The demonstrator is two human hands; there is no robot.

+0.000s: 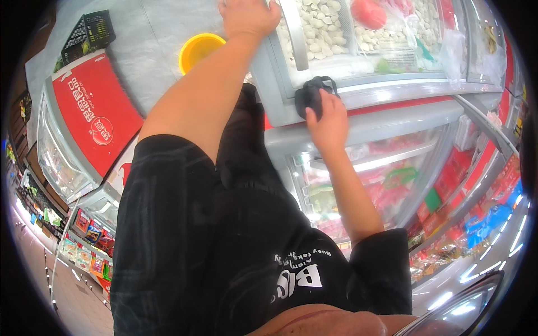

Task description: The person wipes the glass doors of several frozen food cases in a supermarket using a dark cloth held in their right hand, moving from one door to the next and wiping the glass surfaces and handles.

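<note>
My right hand [330, 122] has its thumb and fingers on a small black pouch-like object [311, 98] with a loop strap. This object rests on the grey front corner of a chest freezer [273, 80]. Farther up, at the picture's top edge, my left hand [251, 17] is over the freezer's side rim; its fingertips are cut off by the frame. Close to its thumb is the pale curved handle [297, 38] of the glass lid. Under the glass lie many white dumplings [323, 31] and a rounded red item [369, 14] beside clear plastic bags [452, 56].
A yellow bucket [199, 48] stands on the grey floor [155, 25], partly behind my left forearm. Left of it are a black plastic crate [90, 33] and another freezer with a red panel [96, 109]. A glass-fronted lower cabinet [370, 168] with packaged goods is below my right arm.
</note>
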